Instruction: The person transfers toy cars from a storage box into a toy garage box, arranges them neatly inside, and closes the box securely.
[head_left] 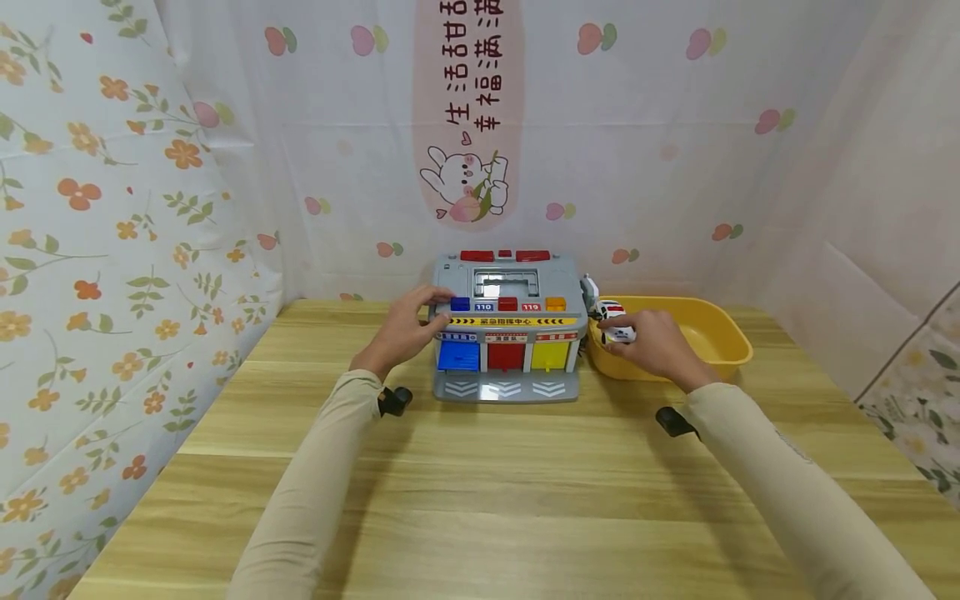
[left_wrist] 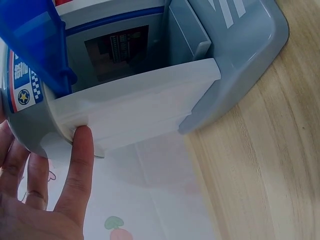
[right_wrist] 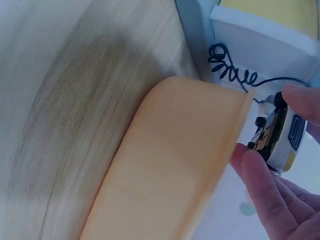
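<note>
A grey toy garage (head_left: 506,388) stands at the table's far side, with blue, red and yellow doors. My left hand (head_left: 405,332) rests on its upper left corner, near a blue button (head_left: 461,304). In the left wrist view, one straight finger (left_wrist: 80,165) presses the white side wall (left_wrist: 135,110). The blue door (head_left: 458,356) is swung outward, and its bay stands open below. My right hand (head_left: 660,343) pinches a small white toy car (head_left: 619,334) with red markings, over the near left rim of a yellow basin (head_left: 708,368). The right wrist view shows the car's dark underside and wheels.
A coiled black cord (right_wrist: 230,67) hangs by the garage's right side, running to a grey-white piece (head_left: 590,292) there. The floral cloth (head_left: 337,167) forms a backdrop behind the wooden table (head_left: 487,500). The basin sits close beside the garage.
</note>
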